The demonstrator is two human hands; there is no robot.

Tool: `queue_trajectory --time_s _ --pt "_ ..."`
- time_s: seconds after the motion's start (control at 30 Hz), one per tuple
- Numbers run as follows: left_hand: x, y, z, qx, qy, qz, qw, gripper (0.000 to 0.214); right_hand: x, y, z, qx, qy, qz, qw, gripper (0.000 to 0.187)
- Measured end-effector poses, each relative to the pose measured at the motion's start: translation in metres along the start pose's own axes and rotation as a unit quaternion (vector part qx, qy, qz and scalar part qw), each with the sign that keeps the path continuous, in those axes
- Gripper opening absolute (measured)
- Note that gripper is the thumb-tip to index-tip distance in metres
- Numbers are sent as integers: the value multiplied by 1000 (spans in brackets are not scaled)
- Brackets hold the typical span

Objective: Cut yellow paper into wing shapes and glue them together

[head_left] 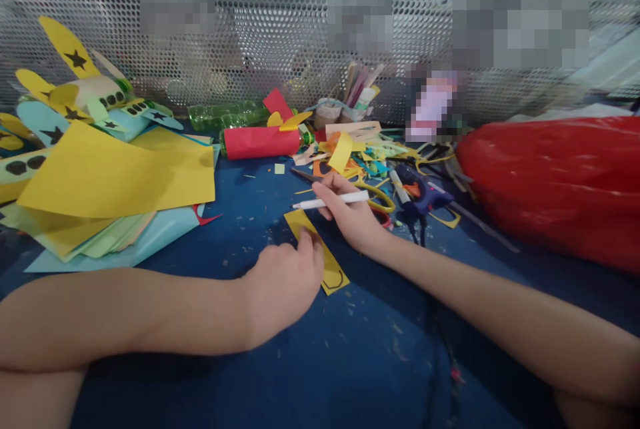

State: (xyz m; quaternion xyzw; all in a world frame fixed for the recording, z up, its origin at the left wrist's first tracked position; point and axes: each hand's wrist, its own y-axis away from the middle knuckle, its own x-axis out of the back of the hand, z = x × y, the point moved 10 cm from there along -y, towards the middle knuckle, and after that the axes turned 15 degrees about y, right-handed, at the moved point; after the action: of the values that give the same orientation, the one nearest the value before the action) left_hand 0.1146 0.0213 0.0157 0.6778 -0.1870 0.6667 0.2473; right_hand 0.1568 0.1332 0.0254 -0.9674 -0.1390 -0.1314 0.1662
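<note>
A narrow yellow paper strip (334, 268) lies at a slant on the blue table, with a dark curved line drawn at its near end. My left hand (287, 282) holds it down, fingers curled and fingertips pressed on its middle. In my right hand (353, 216) is a white marker (320, 203), gripped between thumb and fingers. Its dark tip points left, just above the strip's far end. Scissors with yellow handles (377, 196) lie right behind my right hand, partly hidden by it.
Yellow sheets (120, 169) cover other coloured paper at left, below paper-and-bottle airplanes (95, 96). A red-wrapped bottle (263, 142) and paper scraps (360, 156) lie at the back. A blue glue gun (425, 189) and a big red plastic bag (555, 182) are at right.
</note>
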Motion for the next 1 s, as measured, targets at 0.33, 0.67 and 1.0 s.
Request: queue_trajectory --time_s 0.33,0.67,1.0 --pt "-6 1 4 11 26 -30 999 54 -5 -1 3 -11 16 -29 999 30" --pt "-8 0 2 14 25 -30 999 54 -13 1 0 -15 34 -65 997 30" --pt "-7 1 2 11 26 -31 999 54 -12 0 4 -16 56 -53 997 32"
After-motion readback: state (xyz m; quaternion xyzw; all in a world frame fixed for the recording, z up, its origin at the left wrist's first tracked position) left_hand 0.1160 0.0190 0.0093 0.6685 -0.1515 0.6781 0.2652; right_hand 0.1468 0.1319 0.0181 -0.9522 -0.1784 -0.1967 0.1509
